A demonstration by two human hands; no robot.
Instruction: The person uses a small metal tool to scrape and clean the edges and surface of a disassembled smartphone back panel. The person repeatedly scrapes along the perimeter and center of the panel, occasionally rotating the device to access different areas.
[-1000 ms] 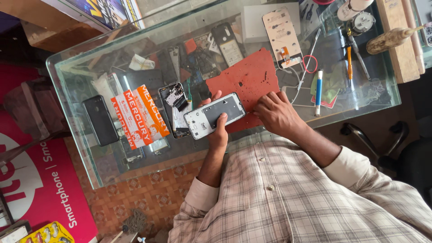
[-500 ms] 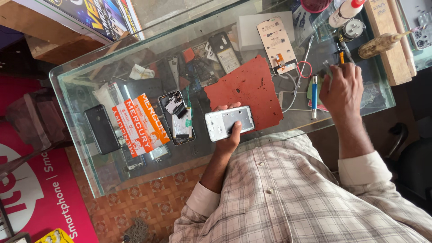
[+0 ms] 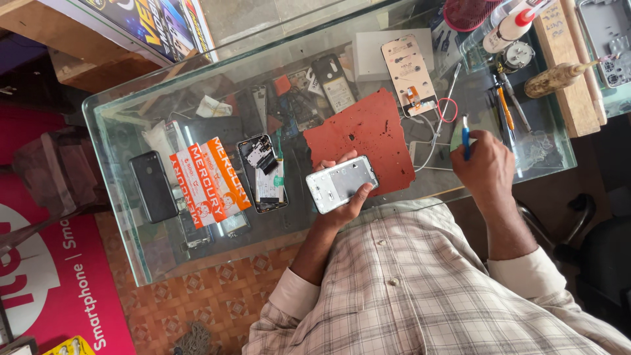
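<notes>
Over the glass desk (image 3: 131, 197), above tiled floor, the left hand (image 3: 342, 197) is gripping a phone frame (image 3: 342, 184); the right hand (image 3: 483, 164), having moved nearer, is now pinching a blue pen (image 3: 465, 139).

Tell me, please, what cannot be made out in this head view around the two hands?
- Blue tool: its lower part is hidden inside the right hand.
- Opened phone: its underside is covered by the left hand.
- Parts under the glass counter: blurred by reflections.

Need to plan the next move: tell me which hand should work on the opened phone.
Right, probably. The right hand already grips the blue tool, beside the phone. The left hand is occupied holding that phone over the red mat.
</notes>
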